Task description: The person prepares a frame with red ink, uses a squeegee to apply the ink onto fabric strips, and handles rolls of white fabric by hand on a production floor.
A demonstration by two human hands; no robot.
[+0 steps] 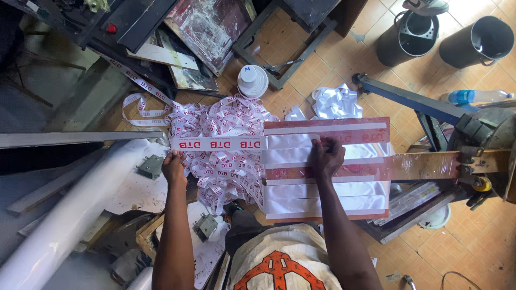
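A long pale roll (64, 215) (smooth, tube-shaped) slants along the left. Just right of it, the left hand (173, 166) pinches the end of a glossy white satin ribbon (217, 144) with red print, its fingers closed on the strip, pulled flat and taut. Beneath hangs a tangled heap of printed ribbon (226, 172). Further right, the right hand (325, 156) presses fingers down, spread, on the ribbon where it crosses the flat rectangular printing board (344, 174), red-stained with shiny white bands.
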